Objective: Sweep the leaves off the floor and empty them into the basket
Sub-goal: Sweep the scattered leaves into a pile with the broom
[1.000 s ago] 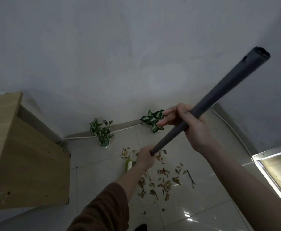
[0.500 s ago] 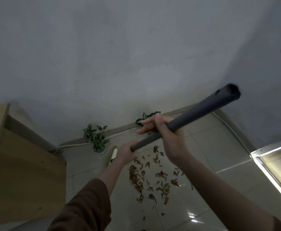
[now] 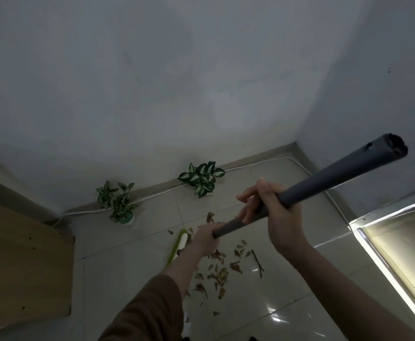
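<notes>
A long dark grey broom handle [image 3: 329, 179] slants from the upper right down to the floor. My right hand [image 3: 279, 217] grips it high up, fingers curled round the shaft. Lower down, my left hand [image 3: 205, 238] holds the same handle. The green and white broom head [image 3: 178, 244] shows just left of my left hand, partly hidden by my arm. Dry brown leaves [image 3: 220, 271] lie scattered on the pale tiled floor below my hands, with a dark twig [image 3: 258, 263] to their right. No basket is in view.
Two small potted plants, one on the left [image 3: 119, 205] and one on the right [image 3: 201, 177], stand along the grey wall, with a white cable [image 3: 157, 194] running along the skirting. A wooden cabinet [image 3: 22, 262] fills the left side. A bright lit panel [image 3: 403, 247] lies at the right.
The view shifted so the plants sit further right. The handle's top swung up and right again, and the broom head moved in beside the leaves, which lie more gathered below my hands.
</notes>
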